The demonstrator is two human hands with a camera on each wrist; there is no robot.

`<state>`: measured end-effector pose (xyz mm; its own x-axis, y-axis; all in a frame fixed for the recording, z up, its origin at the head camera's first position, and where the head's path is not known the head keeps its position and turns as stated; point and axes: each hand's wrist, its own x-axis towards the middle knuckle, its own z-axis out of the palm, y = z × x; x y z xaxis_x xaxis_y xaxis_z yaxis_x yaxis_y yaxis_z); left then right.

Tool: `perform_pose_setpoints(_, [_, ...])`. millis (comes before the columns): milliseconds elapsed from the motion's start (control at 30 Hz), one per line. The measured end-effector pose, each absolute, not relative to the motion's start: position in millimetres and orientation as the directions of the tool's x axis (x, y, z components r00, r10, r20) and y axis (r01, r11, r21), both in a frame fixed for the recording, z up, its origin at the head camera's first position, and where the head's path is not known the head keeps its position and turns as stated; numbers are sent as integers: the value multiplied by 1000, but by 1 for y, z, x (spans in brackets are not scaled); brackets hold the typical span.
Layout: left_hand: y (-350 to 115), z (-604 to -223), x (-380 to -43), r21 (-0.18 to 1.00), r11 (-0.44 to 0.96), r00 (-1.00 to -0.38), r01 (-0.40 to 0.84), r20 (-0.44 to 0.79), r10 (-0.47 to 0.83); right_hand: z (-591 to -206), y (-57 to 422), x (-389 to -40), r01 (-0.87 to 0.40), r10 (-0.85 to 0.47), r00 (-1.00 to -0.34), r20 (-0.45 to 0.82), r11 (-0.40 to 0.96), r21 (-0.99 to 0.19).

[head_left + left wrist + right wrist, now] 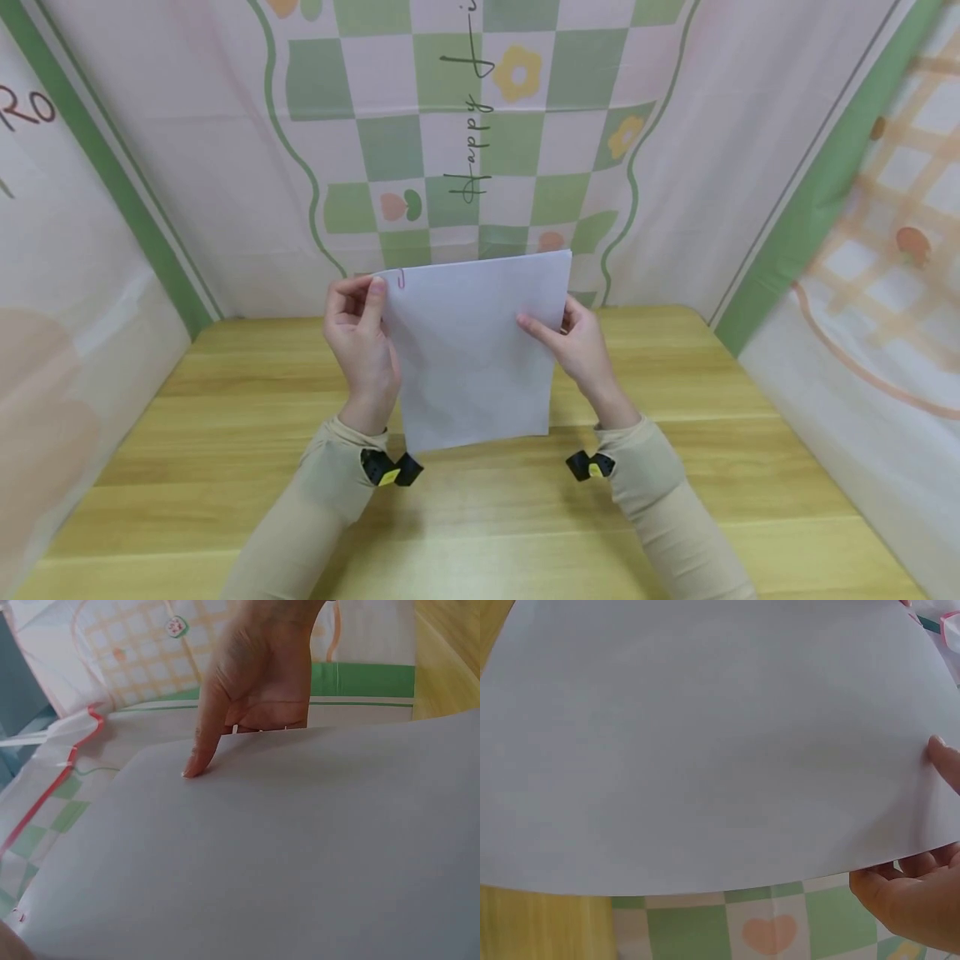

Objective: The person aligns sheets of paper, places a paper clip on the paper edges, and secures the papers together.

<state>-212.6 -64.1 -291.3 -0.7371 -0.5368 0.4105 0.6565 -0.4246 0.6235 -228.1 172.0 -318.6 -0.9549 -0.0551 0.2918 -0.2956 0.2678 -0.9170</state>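
Observation:
White sheets of paper (472, 358) are held up off the table, tilted toward the head camera. A small pinkish-red paper clip (401, 278) sits on their top edge near the left corner. My left hand (362, 337) pinches that top left corner beside the clip, thumb in front. On the right edge, my right hand (577, 343) grips the paper with its thumb on the front face and its fingers behind. In the right wrist view the fingers of the right hand (915, 900) curl under the paper's edge. How many sheets there are, I cannot tell.
Below lies a wooden table (480, 533). A curtain with a green check pattern (513, 142) hangs behind it, and printed cloths stand at both sides. Each wrist carries a small black camera (392, 468) over a beige sleeve (300, 508).

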Motion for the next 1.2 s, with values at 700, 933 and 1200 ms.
perform_pose_setpoints(700, [-63,-290,-214,619,-434,-738,654,397,-545,-342,178,-223,-301,-122,-953,278,259,-918])
perform_pose_setpoints(933, [-63,-291,-215,622,-431,-737,654,399,-545,-346,177,-224,-318,-115,-948,298,258,-912])
perform_pose_setpoints(1200, [-64,-296,-218,680,-388,-752,622,383,-536,-347,175,-224,-330,-112,-943,312,242,-912])
